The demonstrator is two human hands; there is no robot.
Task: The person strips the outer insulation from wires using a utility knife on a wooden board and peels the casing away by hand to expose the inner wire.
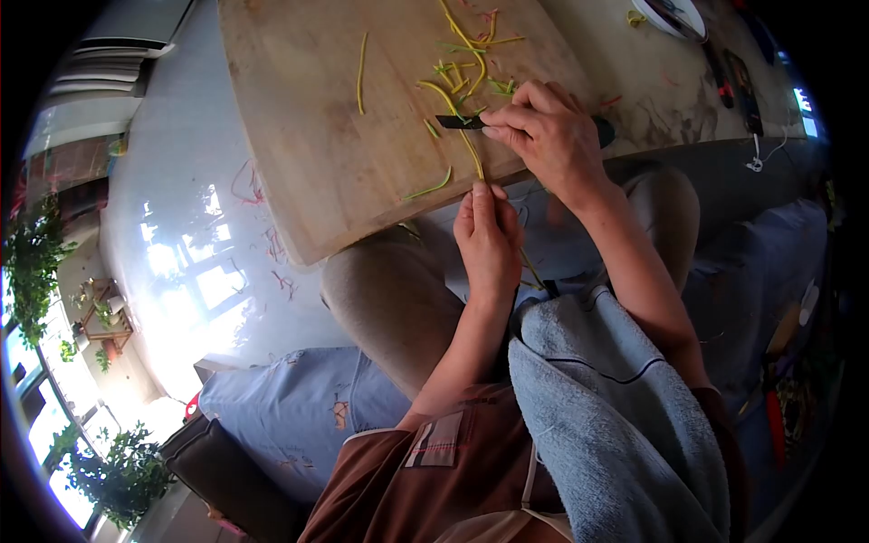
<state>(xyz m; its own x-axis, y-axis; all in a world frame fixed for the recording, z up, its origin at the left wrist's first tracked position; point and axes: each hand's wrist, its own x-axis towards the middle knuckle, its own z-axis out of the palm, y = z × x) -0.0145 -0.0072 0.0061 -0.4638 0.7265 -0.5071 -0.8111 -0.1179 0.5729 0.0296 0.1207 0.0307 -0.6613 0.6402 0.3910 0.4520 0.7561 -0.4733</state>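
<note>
My right hand is closed around a knife, whose dark blade points left over the board. A dark green end, apparently its handle, shows behind the hand. The blade lies across a thin yellow-green wire. Below it, my left hand pinches this wire at the near edge of the board. The wire's tail hangs down towards my lap. Yellow and green strips lie scattered beyond the blade, and a lone yellow strip lies farther left.
A grey-blue towel hangs over my front. At the far right are a white bowl, a dark phone-like object and a white cable. Red shreds litter the shiny floor on the left. Potted plants stand by the window.
</note>
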